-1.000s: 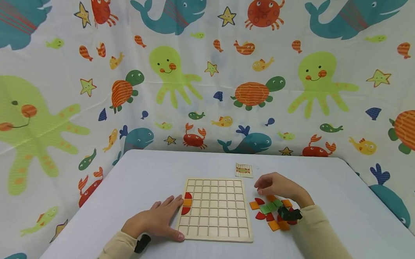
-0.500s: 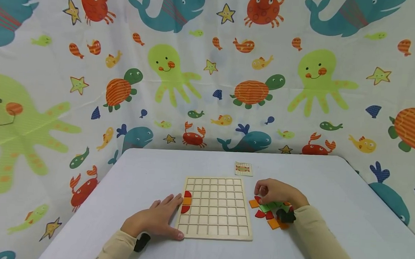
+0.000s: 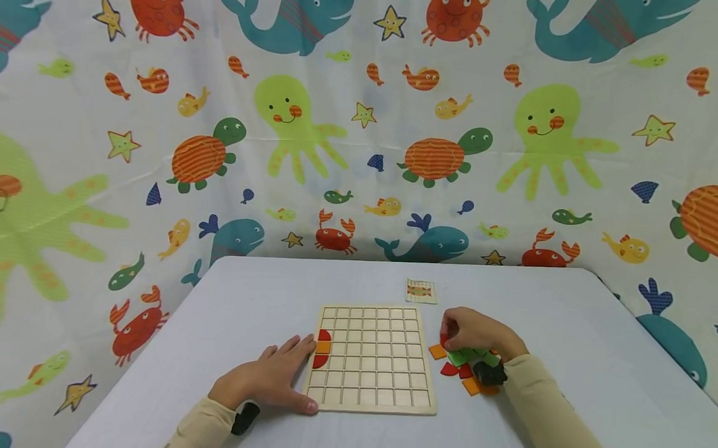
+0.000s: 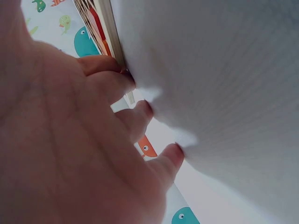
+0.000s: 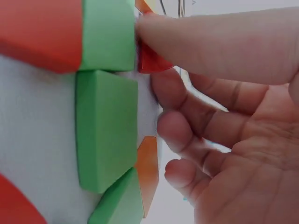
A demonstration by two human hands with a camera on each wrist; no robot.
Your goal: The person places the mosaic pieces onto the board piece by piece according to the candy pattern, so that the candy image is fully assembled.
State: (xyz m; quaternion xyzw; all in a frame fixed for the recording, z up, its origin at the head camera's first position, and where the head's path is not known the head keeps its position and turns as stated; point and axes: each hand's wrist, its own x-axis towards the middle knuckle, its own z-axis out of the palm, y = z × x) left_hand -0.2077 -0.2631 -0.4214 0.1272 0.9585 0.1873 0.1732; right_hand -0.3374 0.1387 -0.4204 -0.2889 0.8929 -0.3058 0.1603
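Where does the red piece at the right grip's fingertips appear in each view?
Head: red piece right of centre, below mid-height, at the right grip, beside the board's right edge.
Left wrist: not in it; the red there is on the board.
Right wrist: red piece upper centre.
Shared landmark: the white table, in all three.

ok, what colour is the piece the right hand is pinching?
Red. The pinched piece shows best in the right wrist view.

Bright, even head view; dim left-wrist view
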